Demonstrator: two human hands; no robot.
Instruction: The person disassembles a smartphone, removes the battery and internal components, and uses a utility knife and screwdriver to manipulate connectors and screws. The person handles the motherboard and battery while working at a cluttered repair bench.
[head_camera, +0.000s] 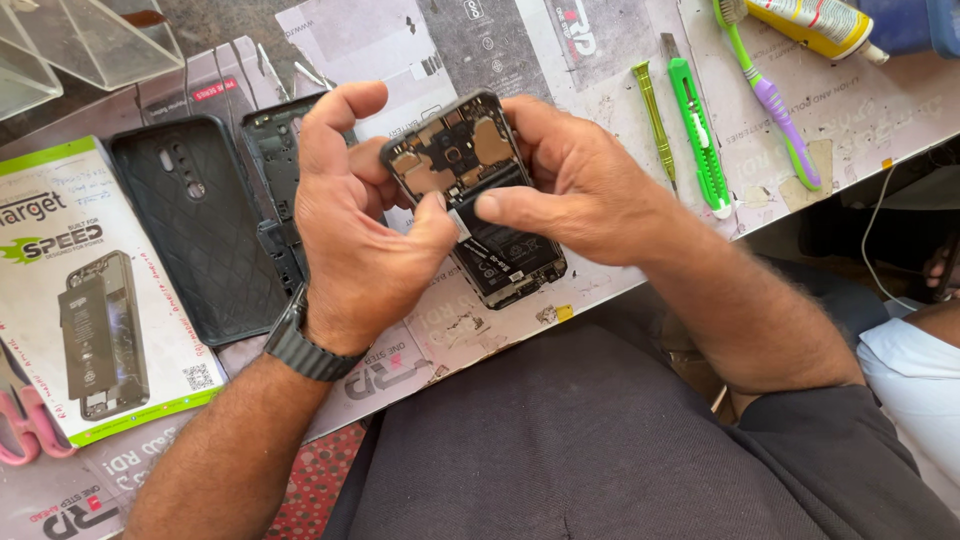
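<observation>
Covering most of the view, desk with paper sheets. On it: white-green box at left, black textured case, black frame beside it, green cutter and toothbrush at right. Opened phone raised above desk centre — left hand curled round its left edge, right hand gripping right side, thumbs pressing on battery.

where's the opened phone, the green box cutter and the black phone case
opened phone (500, 250): head view, on its black battery
green box cutter (700, 140): head view, middle of its handle
black phone case (205, 230): head view, its textured inner face
</observation>
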